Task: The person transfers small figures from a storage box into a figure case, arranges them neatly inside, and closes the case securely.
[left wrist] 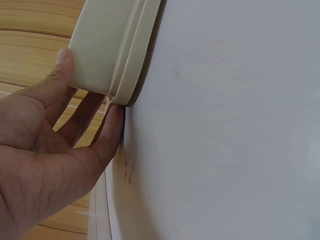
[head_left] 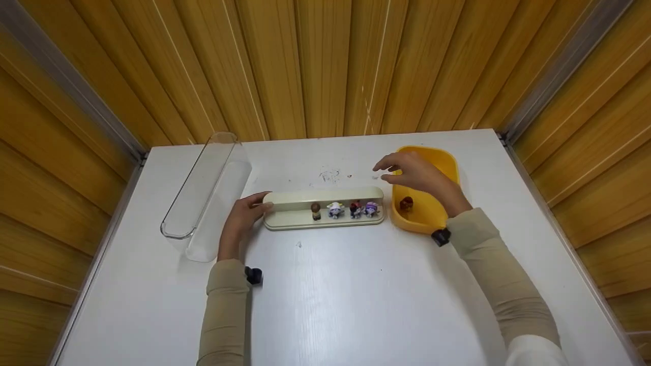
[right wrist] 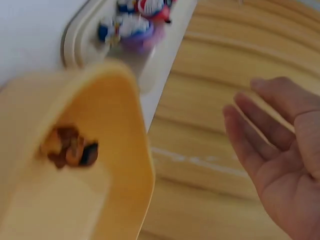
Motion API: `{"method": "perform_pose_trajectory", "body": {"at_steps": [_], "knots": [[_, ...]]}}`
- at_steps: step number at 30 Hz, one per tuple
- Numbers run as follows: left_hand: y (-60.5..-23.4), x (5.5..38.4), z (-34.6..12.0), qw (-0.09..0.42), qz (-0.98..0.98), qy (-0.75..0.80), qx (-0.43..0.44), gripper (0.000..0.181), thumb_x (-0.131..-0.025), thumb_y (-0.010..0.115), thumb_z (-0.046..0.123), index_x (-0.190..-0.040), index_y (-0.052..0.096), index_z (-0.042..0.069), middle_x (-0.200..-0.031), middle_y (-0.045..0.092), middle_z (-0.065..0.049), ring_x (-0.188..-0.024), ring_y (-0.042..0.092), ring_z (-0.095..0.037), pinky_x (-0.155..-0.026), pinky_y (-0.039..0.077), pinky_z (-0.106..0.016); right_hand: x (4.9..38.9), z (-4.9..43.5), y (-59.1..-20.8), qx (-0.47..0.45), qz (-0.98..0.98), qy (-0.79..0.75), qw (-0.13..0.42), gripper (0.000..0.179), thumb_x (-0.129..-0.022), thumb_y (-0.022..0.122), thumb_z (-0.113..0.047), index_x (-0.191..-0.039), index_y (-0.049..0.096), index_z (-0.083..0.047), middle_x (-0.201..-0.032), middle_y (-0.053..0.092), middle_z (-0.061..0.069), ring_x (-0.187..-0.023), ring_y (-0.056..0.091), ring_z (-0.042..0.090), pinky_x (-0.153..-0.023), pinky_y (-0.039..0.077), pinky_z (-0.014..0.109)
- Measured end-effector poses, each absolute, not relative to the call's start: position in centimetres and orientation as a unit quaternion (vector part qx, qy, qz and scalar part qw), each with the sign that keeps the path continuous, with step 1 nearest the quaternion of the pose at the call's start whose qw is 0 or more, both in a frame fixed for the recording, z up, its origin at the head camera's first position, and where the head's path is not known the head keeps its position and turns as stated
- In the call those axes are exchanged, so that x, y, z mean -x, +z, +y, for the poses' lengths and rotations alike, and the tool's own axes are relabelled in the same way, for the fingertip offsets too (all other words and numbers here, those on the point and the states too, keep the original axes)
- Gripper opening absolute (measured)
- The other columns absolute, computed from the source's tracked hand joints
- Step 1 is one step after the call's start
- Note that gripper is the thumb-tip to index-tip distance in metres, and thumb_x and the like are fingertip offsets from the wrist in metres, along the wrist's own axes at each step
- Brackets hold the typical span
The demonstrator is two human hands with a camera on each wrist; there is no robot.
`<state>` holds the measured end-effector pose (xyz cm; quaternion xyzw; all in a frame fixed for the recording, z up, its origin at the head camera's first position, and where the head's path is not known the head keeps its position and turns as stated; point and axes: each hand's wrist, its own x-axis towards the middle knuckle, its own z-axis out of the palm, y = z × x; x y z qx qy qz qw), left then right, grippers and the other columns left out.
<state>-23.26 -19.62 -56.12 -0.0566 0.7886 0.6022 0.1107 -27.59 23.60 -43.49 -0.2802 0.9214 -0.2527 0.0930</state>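
My left hand (head_left: 243, 218) grips the left end of a long cream box (head_left: 290, 219). In the left wrist view its thumb (left wrist: 61, 67) lies along the box's wall, with fingertips at the base's rim. Several small toy figures stand in the box: a brown one (head_left: 316, 211) near the middle, then a white-and-yellow one (head_left: 335, 209), a dark red one (head_left: 355, 209) and a purple-topped one (head_left: 372, 209) toward the right. Over the yellow bin (head_left: 447, 161), my right hand (head_left: 414, 173) has loosely bent fingers and holds nothing. A red-brown toy figure (head_left: 406, 204) lies in that bin.
A long clear plastic cover (head_left: 203, 185) lies at the left of the white table (head_left: 325, 295). Wood-patterned panels (head_left: 320, 66) rise behind the table and on both sides. The yellow bin stands close to the cream box's right end.
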Motion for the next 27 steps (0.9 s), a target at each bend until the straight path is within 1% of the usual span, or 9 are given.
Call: {"method": "perform_pose_trajectory", "body": {"at_steps": [3, 8, 12, 18, 22, 27], "knots": [[-56.1, 23.3, -19.6, 0.115, 0.786, 0.605, 0.056, 0.048, -0.099, 0.069, 0.023, -0.144, 0.059, 0.012, -0.143, 0.057, -0.014, -0.129, 0.055, -0.028, -0.113, 0.043, -0.04, 28.6, 26.0, -43.1, 0.278, 0.916, -0.259, 0.125, 0.029, -0.099, 0.069, -0.015, -0.128, 0.07, -0.013, -0.127, 0.068, 0.008, -0.117, 0.063, 0.031, -0.102, 0.052, 0.051], [-56.1, 23.4, -19.7, 0.098, 0.807, 0.58, 0.053, 0.046, -0.098, 0.07, 0.024, -0.142, 0.061, 0.013, -0.142, 0.059, -0.014, -0.13, 0.057, -0.028, -0.111, 0.045, -0.041, 30.3, 28.9, -43.3, 0.258, 0.905, -0.282, 0.185, 0.029, -0.098, 0.07, -0.016, -0.127, 0.071, -0.01, -0.126, 0.069, 0.012, -0.116, 0.065, 0.029, -0.101, 0.053, 0.049], [-56.2, 23.4, -19.6, 0.102, 0.805, 0.583, 0.051, 0.047, -0.098, 0.07, 0.024, -0.143, 0.061, 0.013, -0.142, 0.059, -0.015, -0.128, 0.057, -0.028, -0.11, 0.046, -0.04, 31.0, 30.5, -44.5, 0.222, 0.891, -0.316, 0.238, 0.032, -0.098, 0.07, -0.015, -0.129, 0.069, -0.008, -0.13, 0.067, 0.015, -0.12, 0.063, 0.028, -0.105, 0.05, 0.049], [-56.3, 23.4, -19.6, 0.107, 0.804, 0.583, 0.056, 0.047, -0.098, 0.07, 0.023, -0.143, 0.06, 0.012, -0.142, 0.058, -0.015, -0.127, 0.057, -0.027, -0.11, 0.046, -0.039, 31.6, 31.7, -46.9, 0.2, 0.864, -0.339, 0.315, 0.039, -0.098, 0.07, -0.016, -0.136, 0.065, -0.01, -0.137, 0.063, 0.014, -0.129, 0.057, 0.03, -0.113, 0.041, 0.052], [-56.4, 23.5, -19.7, 0.107, 0.799, 0.588, 0.058, 0.047, -0.098, 0.07, 0.023, -0.143, 0.06, 0.011, -0.142, 0.058, -0.015, -0.127, 0.057, -0.028, -0.11, 0.046, -0.039, 32.0, 31.9, -48.2, 0.196, 0.851, -0.34, 0.35, 0.041, -0.096, 0.071, -0.013, -0.137, 0.065, -0.012, -0.138, 0.063, 0.011, -0.13, 0.055, 0.031, -0.116, 0.036, 0.054], [-56.4, 23.5, -19.8, 0.107, 0.804, 0.582, 0.058, 0.048, -0.098, 0.07, 0.025, -0.143, 0.06, 0.013, -0.142, 0.059, -0.015, -0.128, 0.057, -0.028, -0.11, 0.046, -0.04, 32.3, 31.8, -49.4, 0.183, 0.833, -0.346, 0.391, 0.041, -0.095, 0.071, -0.007, -0.135, 0.067, -0.012, -0.135, 0.066, 0.01, -0.126, 0.06, 0.027, -0.114, 0.04, 0.048]]}}
